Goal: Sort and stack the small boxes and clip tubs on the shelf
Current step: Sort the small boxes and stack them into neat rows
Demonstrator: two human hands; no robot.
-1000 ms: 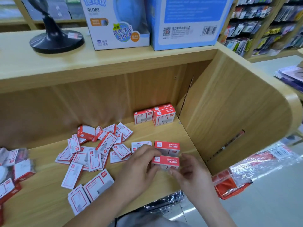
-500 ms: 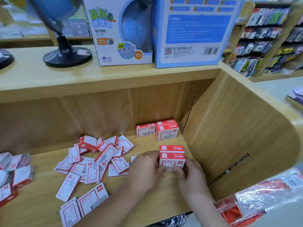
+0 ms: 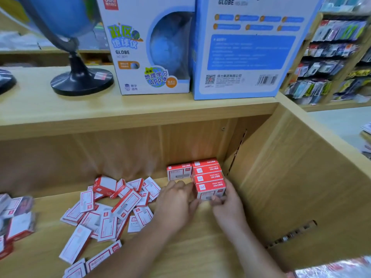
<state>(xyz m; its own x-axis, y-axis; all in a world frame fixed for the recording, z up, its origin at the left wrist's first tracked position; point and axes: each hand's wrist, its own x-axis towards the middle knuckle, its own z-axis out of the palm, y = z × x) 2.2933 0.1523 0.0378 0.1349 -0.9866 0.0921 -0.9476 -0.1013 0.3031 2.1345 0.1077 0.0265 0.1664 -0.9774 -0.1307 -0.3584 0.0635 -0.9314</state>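
The shelf (image 3: 200,247) is pale wood-grain laminate, smooth and flat, with an upper board over a deep bay. Its slanted side panel (image 3: 301,177) rises just right of the row of boxes (image 3: 207,171), which is what I take my bearings from.

Above and behind the row, on the upper board, stands a tall blue carton (image 3: 251,57) of glossy card with a barcode and white print. Above the row and to its left is a white carton (image 3: 140,57) marked GLOBE, with a round window. Further left of the row, also up on the board, a blue globe (image 3: 66,21) sits on a round black plastic base.

Down in the bay, left of the row, a loose heap of small boxes (image 3: 112,207) lies every way up. They are flat rectangular card boxes, white faces framed in red, some overlapping and some tilted.

The row itself is red-topped card boxes packed face to face in the bay's back right corner, close beside the side panel.

My left hand (image 3: 176,203) is curled against the left side of the front box (image 3: 210,190), the nearest one in the row. My right hand (image 3: 228,205) grips its lower right corner, fingers bent across the white front face. The box sits squarely in line with the row, touching the one behind.

A single box (image 3: 178,173) stands just left of the row's far end, touching it.
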